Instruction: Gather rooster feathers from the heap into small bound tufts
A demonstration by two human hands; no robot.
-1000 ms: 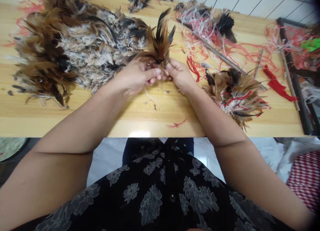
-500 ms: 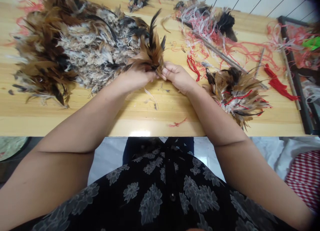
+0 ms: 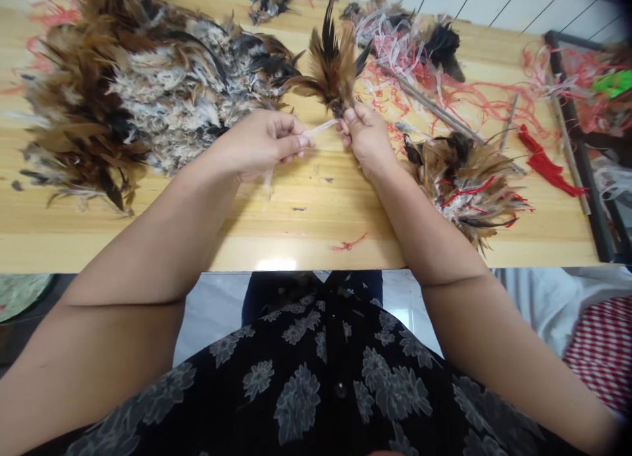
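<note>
Above the wooden table (image 3: 306, 226), my right hand (image 3: 368, 137) pinches the base of a small bunch of brown and black feathers (image 3: 333, 68), whose tips fan upward. A thin whitish strip (image 3: 323, 127) runs taut from that base to my left hand (image 3: 269, 140), which is closed on it between thumb and fingers. The loose end of the strip hangs below the left hand, blurred. Left of my hands lies a big heap of feathers (image 3: 172, 87), pale fluff in the middle and brown plumes around. By my right wrist rests a feather bundle with red strands (image 3: 469, 186).
Farther back lie tangled pink and white strips (image 3: 395, 38), a black feather clump (image 3: 444, 48) and a thin stick (image 3: 437, 107). To the right are a red yarn bundle (image 3: 548, 160) and a dark-framed tray (image 3: 573, 127) of strips. A red scrap (image 3: 350, 244) lies near the front edge.
The feather bunch has moved right and up, off the big heap's edge, with my right hand at its base. My left hand has drawn away leftward, stretching the whitish strip between both hands.
</note>
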